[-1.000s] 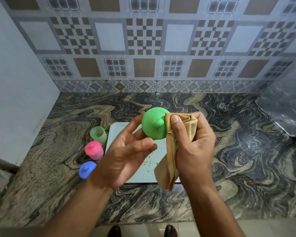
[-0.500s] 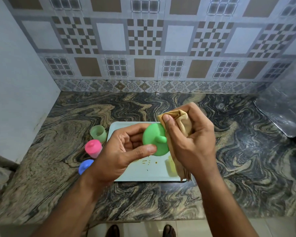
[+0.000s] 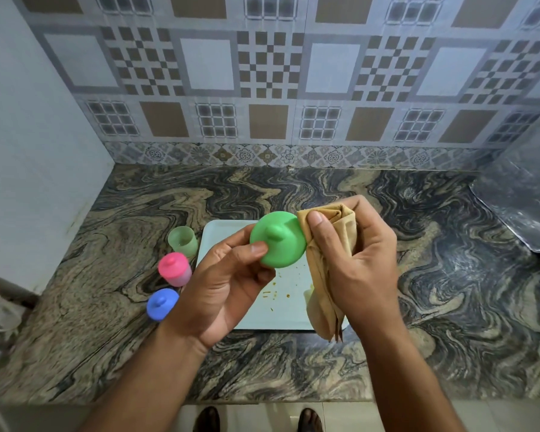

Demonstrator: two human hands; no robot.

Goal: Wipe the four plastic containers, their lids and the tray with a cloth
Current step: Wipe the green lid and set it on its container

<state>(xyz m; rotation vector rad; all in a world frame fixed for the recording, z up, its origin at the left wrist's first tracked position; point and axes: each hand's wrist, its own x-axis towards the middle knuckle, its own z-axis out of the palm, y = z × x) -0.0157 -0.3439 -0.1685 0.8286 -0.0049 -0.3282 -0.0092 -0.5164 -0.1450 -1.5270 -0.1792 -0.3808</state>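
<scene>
My left hand (image 3: 228,282) pinches a round green lid (image 3: 278,240) with a small knob, held up above the pale tray (image 3: 281,310). Pressed against the lid's right edge is a tan cloth (image 3: 328,269), bunched in my right hand (image 3: 360,263). Yellow-orange crumbs dot the tray's surface. Left of the tray stand an open green container (image 3: 183,241), a pink container with its pink lid on (image 3: 174,269), and a blue-lidded container (image 3: 162,304). A fourth container does not show.
Everything rests on a marbled stone countertop (image 3: 449,291) in a corner, with a patterned tile wall behind and a plain white wall at left. A shiny grey sheet-like object (image 3: 521,198) lies at the right edge. My feet show below the counter's front edge.
The lid has turned in my left hand's fingers while the cloth stays pressed to its right edge; both hands shifted slightly over the tray.
</scene>
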